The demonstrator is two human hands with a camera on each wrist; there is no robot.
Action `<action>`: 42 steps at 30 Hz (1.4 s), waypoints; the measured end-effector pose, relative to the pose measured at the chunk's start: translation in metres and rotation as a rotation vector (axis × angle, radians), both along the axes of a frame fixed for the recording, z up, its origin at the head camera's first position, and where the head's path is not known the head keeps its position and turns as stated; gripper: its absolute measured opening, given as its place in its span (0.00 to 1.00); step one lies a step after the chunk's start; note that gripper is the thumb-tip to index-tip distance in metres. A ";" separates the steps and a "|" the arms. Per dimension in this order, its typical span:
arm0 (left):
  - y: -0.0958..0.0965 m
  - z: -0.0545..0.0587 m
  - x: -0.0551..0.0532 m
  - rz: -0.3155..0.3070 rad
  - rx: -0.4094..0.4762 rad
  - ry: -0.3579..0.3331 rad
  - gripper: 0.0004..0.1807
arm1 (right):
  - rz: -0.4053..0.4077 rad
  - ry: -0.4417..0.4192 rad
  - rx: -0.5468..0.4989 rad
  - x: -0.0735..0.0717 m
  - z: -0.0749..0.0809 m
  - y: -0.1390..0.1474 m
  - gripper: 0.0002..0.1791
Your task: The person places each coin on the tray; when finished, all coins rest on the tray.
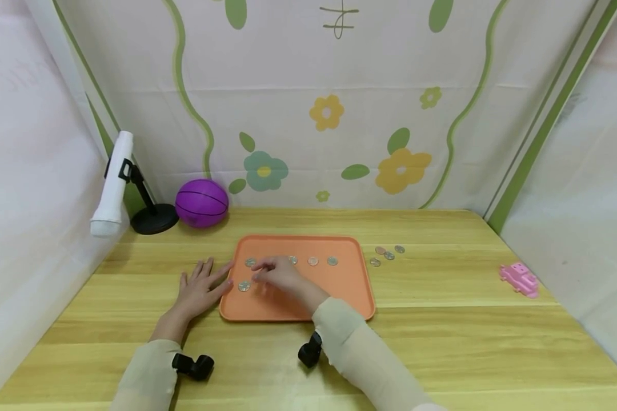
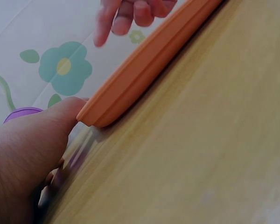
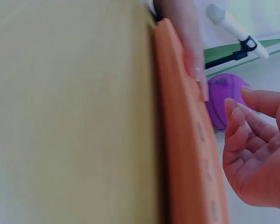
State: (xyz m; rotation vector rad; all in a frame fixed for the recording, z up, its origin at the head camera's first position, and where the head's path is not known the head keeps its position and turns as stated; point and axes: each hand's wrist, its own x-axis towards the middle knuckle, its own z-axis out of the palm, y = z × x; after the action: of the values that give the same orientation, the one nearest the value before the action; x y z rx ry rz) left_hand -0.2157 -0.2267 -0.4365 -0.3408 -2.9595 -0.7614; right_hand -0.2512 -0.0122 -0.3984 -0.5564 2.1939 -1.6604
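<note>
An orange tray [image 1: 298,308] lies on the wooden table with several coins on it, among them a coin [image 1: 244,286] near its left side and a coin [image 1: 332,260] toward the back right. My left hand [image 1: 197,294] rests with fingers spread on the table, thumb and forefinger reaching the tray's left rim. My right hand [image 1: 283,277] hovers over the left half of the tray, close to the left coins. In the right wrist view its fingers [image 3: 238,133] are loosely bent, with a gap to the thumb and nothing visible between them.
Several loose coins [image 1: 389,256] lie right of the tray. A pink toy [image 1: 519,279] sits at the table's right edge. At the back left stand a purple ball [image 1: 202,203] and a white microphone [image 1: 114,182] on a black stand [image 1: 154,218]. Patterned cloth [image 1: 298,68] walls the table.
</note>
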 end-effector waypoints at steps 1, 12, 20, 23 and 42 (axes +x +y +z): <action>0.000 0.000 0.000 -0.001 0.000 0.002 0.31 | 0.003 -0.006 -0.007 0.000 0.004 0.004 0.12; -0.001 -0.001 0.000 -0.016 0.018 0.015 0.30 | -0.011 -0.018 -0.049 -0.008 0.031 0.051 0.15; -0.002 -0.002 0.002 -0.014 0.017 0.012 0.30 | -0.067 -0.003 -0.083 -0.023 0.039 0.092 0.17; -0.002 -0.001 0.002 -0.014 0.023 0.016 0.30 | -0.122 0.026 -0.081 -0.027 0.044 0.107 0.16; -0.001 0.000 0.001 -0.013 0.015 0.006 0.31 | -0.241 0.082 0.022 -0.046 0.043 0.212 0.22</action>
State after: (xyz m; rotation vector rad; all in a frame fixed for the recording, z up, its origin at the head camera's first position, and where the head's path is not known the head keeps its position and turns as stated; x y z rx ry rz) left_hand -0.2152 -0.2277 -0.4365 -0.3603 -2.9475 -0.7827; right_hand -0.2975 0.1996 -0.3558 -0.3723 2.4166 -1.7556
